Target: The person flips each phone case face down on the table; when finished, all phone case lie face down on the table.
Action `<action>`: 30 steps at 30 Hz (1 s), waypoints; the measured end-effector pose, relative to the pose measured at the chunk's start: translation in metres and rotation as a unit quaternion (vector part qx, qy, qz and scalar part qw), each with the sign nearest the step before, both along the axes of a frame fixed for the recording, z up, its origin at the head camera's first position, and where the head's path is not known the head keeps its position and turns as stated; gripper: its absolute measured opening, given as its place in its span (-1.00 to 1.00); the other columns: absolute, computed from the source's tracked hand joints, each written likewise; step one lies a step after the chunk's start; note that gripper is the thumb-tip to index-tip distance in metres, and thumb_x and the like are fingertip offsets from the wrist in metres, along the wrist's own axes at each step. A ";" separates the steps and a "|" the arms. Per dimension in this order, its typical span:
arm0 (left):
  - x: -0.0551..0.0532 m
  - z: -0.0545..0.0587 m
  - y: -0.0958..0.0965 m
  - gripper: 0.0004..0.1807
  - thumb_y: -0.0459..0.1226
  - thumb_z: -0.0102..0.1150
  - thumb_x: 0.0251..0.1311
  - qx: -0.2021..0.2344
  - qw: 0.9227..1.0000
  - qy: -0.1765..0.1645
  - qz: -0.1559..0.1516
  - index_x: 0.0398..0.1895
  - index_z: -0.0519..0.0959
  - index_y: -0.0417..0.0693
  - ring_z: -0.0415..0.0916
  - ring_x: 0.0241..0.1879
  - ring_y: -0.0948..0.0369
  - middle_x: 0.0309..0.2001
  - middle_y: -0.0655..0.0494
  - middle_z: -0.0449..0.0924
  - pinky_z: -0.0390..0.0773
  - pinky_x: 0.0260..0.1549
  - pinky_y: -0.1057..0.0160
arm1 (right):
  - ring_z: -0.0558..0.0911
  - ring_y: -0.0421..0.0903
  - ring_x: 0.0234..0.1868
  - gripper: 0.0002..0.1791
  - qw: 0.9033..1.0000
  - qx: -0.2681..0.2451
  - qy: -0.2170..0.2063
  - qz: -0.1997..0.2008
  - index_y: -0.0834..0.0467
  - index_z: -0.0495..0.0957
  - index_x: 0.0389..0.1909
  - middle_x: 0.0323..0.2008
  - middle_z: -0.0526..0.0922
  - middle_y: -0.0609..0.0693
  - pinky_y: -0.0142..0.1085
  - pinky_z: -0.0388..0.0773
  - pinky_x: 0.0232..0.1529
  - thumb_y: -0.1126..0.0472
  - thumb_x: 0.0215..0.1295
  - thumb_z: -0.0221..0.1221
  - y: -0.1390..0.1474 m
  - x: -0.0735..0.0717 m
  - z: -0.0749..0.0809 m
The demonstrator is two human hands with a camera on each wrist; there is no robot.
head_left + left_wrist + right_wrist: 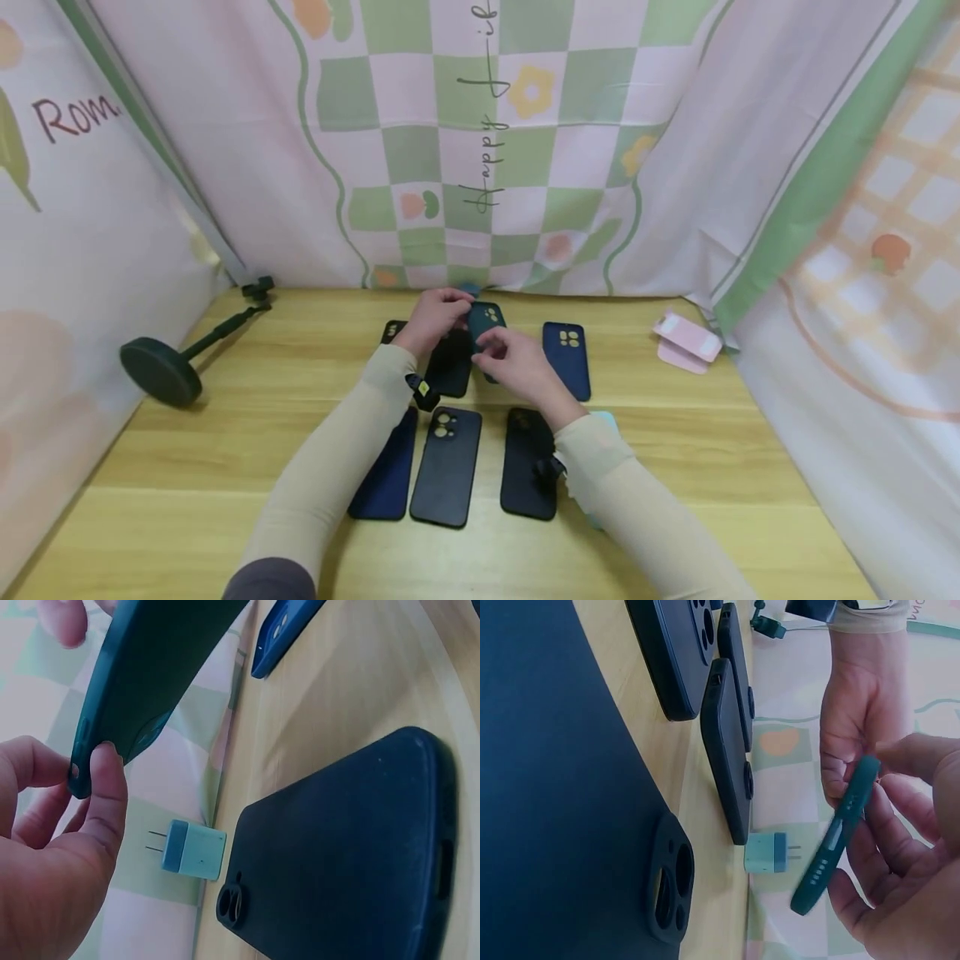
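A dark green phone case is raised off the table near the back, between both hands. My left hand pinches one corner of it between thumb and fingers; the left wrist view shows that grip on the case up close. At the case's other end, my right hand holds it with the thumb on its edge and the fingers curled behind. Seen end-on in the right wrist view, the case shows a slot and small holes along its bottom edge. Beneath the hands lies a black phone case.
A blue case lies at right. In front are a dark blue case, a dark grey case and a black case. A teal charger plug stands by the curtain. A black stand is left, a pink holder right.
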State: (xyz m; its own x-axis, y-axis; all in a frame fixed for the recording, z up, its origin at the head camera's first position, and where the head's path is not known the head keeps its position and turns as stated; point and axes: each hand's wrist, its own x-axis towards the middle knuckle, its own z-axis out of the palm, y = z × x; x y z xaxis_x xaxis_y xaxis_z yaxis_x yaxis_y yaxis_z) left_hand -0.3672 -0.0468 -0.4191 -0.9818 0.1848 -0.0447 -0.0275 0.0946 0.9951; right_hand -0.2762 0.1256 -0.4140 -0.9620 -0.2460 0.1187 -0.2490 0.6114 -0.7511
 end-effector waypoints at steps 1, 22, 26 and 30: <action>0.000 0.001 0.001 -0.72 -0.32 0.09 0.31 -0.004 1.000 0.001 0.002 0.00 0.62 -0.28 0.61 -0.42 0.18 -0.11 -0.08 0.63 0.47 -0.04 -0.22 | 0.58 -0.13 -0.31 -0.77 1.000 0.000 0.000 -0.001 0.04 0.61 -0.08 -0.35 0.63 -0.11 -0.19 0.52 -0.29 0.06 0.31 0.26 0.000 0.000 0.000; 0.004 -0.004 -0.005 -0.69 -0.30 0.09 0.33 -0.005 0.997 0.007 -0.082 0.11 0.56 -0.08 0.45 0.14 -0.19 0.06 -0.02 0.55 0.45 0.07 -0.16 | 0.55 -0.03 -0.26 -0.84 0.995 -0.090 -0.046 -0.003 0.05 0.65 -0.15 -0.24 0.66 -0.02 -0.17 0.48 -0.31 0.23 0.27 0.20 0.021 0.001 -0.003; 0.003 -0.008 -0.008 -0.66 -0.38 0.08 0.35 0.009 0.992 0.034 -0.121 0.17 0.51 -0.17 0.47 0.10 -0.01 0.16 -0.10 0.49 0.43 0.12 -0.14 | 0.56 -0.02 -0.21 -0.83 0.993 -0.108 -0.048 0.006 0.06 0.65 -0.13 -0.15 0.68 0.05 -0.16 0.50 -0.24 0.23 0.28 0.20 0.026 0.001 -0.004; 0.004 -0.009 -0.010 -0.64 -0.40 0.09 0.36 0.023 0.987 0.053 -0.150 0.20 0.48 -0.19 0.46 0.07 0.07 0.18 -0.09 0.48 0.33 0.18 -0.20 | 0.57 -0.02 -0.17 -0.81 0.992 -0.114 -0.043 0.011 0.11 0.65 -0.11 -0.16 0.67 0.03 -0.14 0.53 -0.17 0.22 0.29 0.21 0.031 0.000 -0.004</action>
State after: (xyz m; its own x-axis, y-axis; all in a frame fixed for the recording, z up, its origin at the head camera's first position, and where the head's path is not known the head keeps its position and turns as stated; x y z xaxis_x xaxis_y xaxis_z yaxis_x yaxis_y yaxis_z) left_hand -0.3632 -0.0564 -0.4285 -0.8810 0.4680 0.0698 0.0986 0.0374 0.9944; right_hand -0.2761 0.1569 -0.4176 -0.9657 -0.2430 0.0914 -0.1892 0.4177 -0.8887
